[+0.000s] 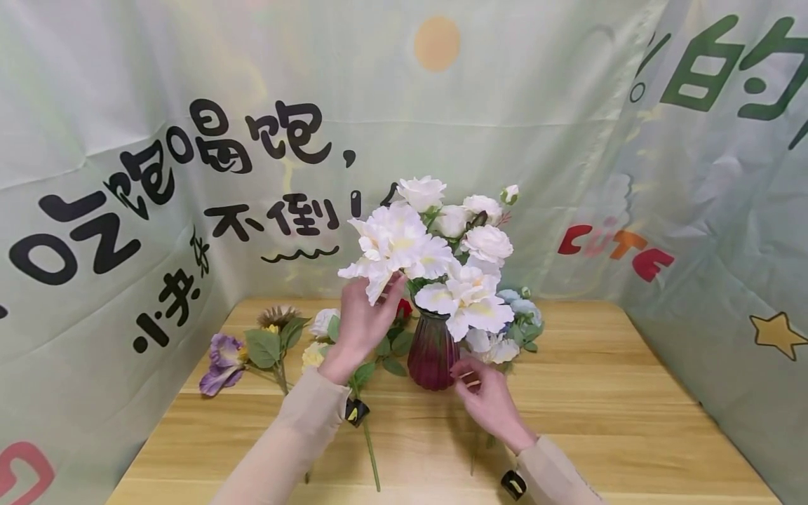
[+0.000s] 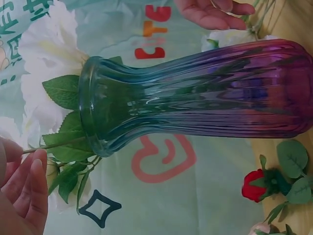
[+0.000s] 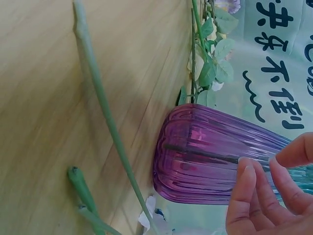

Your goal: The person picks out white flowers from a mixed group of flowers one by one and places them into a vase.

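My left hand pinches a stem at the vase's ten o'clock, likely to steady it; at four, my right hand has loose fingers apart.

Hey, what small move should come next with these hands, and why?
I'd probably bring the right hand in to steady the vase. The left hand pinches a thin stem by the vase's mouth, below big white flowers, while the right hand looks empty, with a gap between it and the glass in the left wrist view. Adjusting that stem might jog the vase.
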Tool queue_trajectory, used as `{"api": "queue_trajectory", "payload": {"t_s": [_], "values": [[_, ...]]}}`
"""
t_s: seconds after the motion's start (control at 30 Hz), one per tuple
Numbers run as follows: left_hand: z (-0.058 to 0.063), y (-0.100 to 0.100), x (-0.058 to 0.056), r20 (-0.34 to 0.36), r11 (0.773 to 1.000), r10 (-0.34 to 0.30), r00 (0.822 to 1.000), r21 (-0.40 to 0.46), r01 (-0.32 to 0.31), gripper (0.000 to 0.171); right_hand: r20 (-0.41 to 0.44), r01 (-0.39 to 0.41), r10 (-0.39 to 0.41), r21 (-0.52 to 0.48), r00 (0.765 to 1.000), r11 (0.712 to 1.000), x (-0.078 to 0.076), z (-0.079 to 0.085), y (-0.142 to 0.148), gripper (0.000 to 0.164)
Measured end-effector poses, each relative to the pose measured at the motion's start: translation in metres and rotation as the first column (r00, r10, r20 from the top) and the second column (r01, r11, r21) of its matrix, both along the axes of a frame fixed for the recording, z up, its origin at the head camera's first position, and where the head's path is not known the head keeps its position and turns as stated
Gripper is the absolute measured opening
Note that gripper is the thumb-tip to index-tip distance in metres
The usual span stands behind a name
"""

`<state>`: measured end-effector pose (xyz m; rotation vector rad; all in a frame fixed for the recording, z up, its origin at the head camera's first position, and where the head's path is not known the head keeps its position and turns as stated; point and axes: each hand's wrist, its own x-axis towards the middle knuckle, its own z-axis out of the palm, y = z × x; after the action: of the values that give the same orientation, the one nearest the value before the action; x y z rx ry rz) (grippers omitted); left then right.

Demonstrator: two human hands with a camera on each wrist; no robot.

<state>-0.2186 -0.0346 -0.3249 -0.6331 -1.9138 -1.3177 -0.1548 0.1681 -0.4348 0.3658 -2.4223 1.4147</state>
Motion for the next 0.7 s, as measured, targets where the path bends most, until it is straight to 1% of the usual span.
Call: {"api": "queue_trajectory", "payload": {"t_s": [0.1, 0.17, 0.23, 0.33, 0.4, 0.47, 0.5, 0.57, 0.7], "values": [[-0.003, 0.000, -0.003, 0.015, 0.999, 0.018, 1.000, -0.031, -0.018, 0.008, 0.004, -0.014, 0.014, -0.002, 1.000, 1.000, -0.008, -0.013, 0.004, 0.024], [-0.005, 0.000, -0.005, 0.000, 0.998, 0.035, 0.999, -0.060, -0.035, 0.006, 0.006, -0.026, 0.026, -0.004, 1.000, 1.000, -0.011, -0.019, 0.007, 0.025], [-0.006, 0.000, -0.008, -0.043, 0.992, 0.066, 0.997, -0.103, -0.070, 0.008, 0.012, -0.031, 0.031, -0.006, 0.999, 0.999, -0.007, -0.012, 0.005, 0.024], [-0.009, 0.001, -0.010, -0.103, 0.977, 0.113, 0.988, -0.168, -0.129, 0.021, 0.023, -0.022, 0.022, 0.010, 0.999, 1.000, 0.002, 0.003, -0.001, 0.022], [-0.011, 0.001, -0.010, -0.137, 0.968, 0.129, 0.982, -0.196, -0.155, 0.031, 0.035, -0.016, 0.015, 0.023, 0.999, 1.000, 0.009, 0.014, -0.004, 0.021], [-0.014, 0.000, -0.011, -0.157, 0.966, 0.121, 0.980, -0.209, -0.153, 0.035, 0.038, -0.011, 0.010, 0.026, 0.999, 1.000, 0.009, 0.015, -0.005, 0.021], [-0.015, 0.000, -0.011, -0.170, 0.967, 0.108, 0.979, -0.209, -0.143, 0.037, 0.042, -0.008, 0.007, 0.026, 0.999, 1.000, 0.009, 0.014, -0.005, 0.021], [-0.018, 0.000, -0.012, -0.199, 0.963, 0.101, 0.975, -0.227, -0.147, 0.040, 0.046, -0.002, 0.001, 0.021, 0.999, 1.000, 0.007, 0.011, -0.005, 0.021], [-0.023, -0.001, -0.011, -0.245, 0.944, 0.125, 0.961, -0.267, -0.191, 0.043, 0.049, 0.008, -0.008, 0.010, 0.999, 1.000, -0.002, -0.005, -0.001, 0.023]]}}
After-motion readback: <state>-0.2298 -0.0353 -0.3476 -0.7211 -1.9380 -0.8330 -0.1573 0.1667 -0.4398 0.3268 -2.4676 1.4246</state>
